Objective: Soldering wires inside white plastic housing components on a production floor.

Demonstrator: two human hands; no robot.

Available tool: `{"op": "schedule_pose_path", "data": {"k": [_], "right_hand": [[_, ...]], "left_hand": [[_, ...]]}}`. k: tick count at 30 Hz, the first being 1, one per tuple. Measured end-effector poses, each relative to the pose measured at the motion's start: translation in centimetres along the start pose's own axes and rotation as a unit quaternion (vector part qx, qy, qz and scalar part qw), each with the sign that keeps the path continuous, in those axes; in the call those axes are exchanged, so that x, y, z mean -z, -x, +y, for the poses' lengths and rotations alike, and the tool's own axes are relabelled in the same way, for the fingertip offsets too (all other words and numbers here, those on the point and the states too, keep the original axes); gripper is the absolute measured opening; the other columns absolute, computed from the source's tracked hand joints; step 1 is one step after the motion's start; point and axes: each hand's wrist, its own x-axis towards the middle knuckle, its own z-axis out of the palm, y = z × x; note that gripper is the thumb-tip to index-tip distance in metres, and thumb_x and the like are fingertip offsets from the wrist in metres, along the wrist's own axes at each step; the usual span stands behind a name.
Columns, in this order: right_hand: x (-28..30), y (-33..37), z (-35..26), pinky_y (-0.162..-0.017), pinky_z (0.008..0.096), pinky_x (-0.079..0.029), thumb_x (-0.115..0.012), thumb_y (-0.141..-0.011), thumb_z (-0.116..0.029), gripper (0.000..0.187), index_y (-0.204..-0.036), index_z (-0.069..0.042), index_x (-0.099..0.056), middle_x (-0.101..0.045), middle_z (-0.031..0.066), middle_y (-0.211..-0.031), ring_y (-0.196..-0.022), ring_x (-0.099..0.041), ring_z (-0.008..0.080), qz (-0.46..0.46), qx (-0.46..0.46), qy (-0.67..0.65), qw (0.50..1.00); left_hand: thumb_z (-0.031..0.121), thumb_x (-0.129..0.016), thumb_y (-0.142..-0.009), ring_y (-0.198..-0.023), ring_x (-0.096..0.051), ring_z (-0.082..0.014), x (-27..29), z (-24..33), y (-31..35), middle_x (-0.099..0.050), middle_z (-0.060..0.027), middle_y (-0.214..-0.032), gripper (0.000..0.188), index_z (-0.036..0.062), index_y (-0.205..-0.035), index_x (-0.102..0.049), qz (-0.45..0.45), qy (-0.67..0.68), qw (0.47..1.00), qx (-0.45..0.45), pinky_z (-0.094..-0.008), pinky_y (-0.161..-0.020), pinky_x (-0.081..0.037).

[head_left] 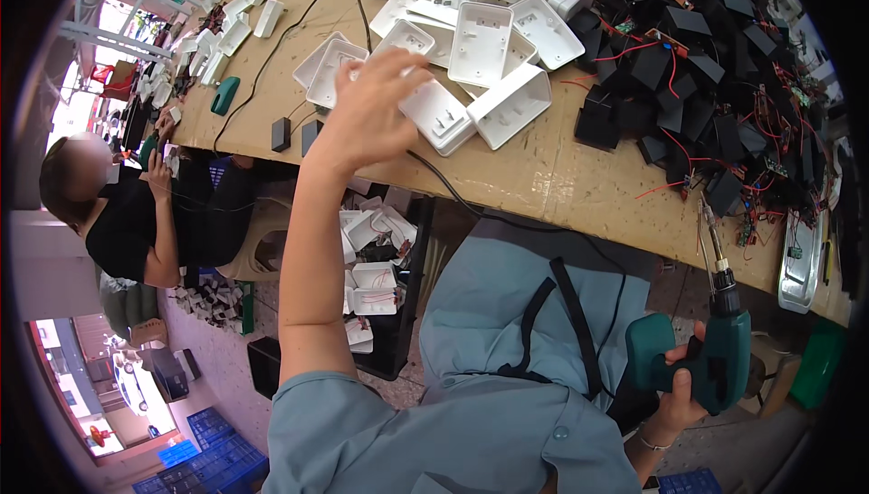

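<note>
My left hand [371,114] hovers over the near edge of a heap of white plastic housings [482,46], its fingers spread and nothing visible in them. Closest to it are a housing with plug pins [441,115] and a shallow open shell [328,77]; whether the fingertips touch either, I cannot tell. In my right hand [681,394] is a green soldering gun [731,349], held by its grip at the table's front right. Its thin metal tip [711,218] points up toward a pile of black boxes with red wires [670,68].
Two small black blocks [281,134] lie at the table's near edge. A black cable [457,193] runs across the edge and over my lap. At right sits a metal tray [800,263]. Below is a crate of white parts [373,287]. Another person [127,222] works at the left.
</note>
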Motion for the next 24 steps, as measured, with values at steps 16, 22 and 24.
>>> {"op": "schedule_pose_path", "data": {"k": [16,22,24], "right_hand": [[-0.3,0.0,-0.3,-0.068,0.0276,-0.050,-0.067,-0.078,-0.016,0.064,-0.130,0.009,-0.040,-0.058,0.0238,-0.116,-0.074,-0.060,0.0179,0.038,-0.034,-0.014,0.999],[-0.9,-0.8,-0.3,-0.065,0.0275,-0.051,-0.068,-0.078,-0.015,0.066,-0.132,0.008,-0.039,-0.059,0.0238,-0.115,-0.071,-0.061,0.0181,0.051,-0.020,-0.051,0.997],[-0.7,-0.4,-0.5,-0.065,0.0273,-0.051,-0.068,-0.078,-0.016,0.066,-0.132,0.008,-0.039,-0.059,0.0238,-0.114,-0.070,-0.061,0.0181,0.057,-0.024,-0.049,0.997]], "left_hand": [[0.028,-0.063,-0.082,-0.100,-0.049,-0.0218,5.5,3.5,1.4,-0.053,-0.0081,-0.097,0.041,-0.0037,-0.107,-0.060,-0.038,0.388,0.918,0.074,-0.0332,-0.089,-0.037],[0.030,-0.068,-0.083,-0.086,-0.063,-0.0225,-0.7,11.4,-2.8,-0.065,-0.0129,-0.094,0.043,-0.0013,-0.111,-0.057,-0.234,0.420,0.877,-0.027,-0.0323,-0.078,-0.049],[0.039,-0.064,-0.084,-0.080,-0.064,-0.0286,-2.5,13.5,-5.3,-0.066,-0.0174,-0.087,0.045,-0.0030,-0.101,-0.062,-0.305,0.407,0.861,0.003,-0.0343,-0.071,-0.049]]}}
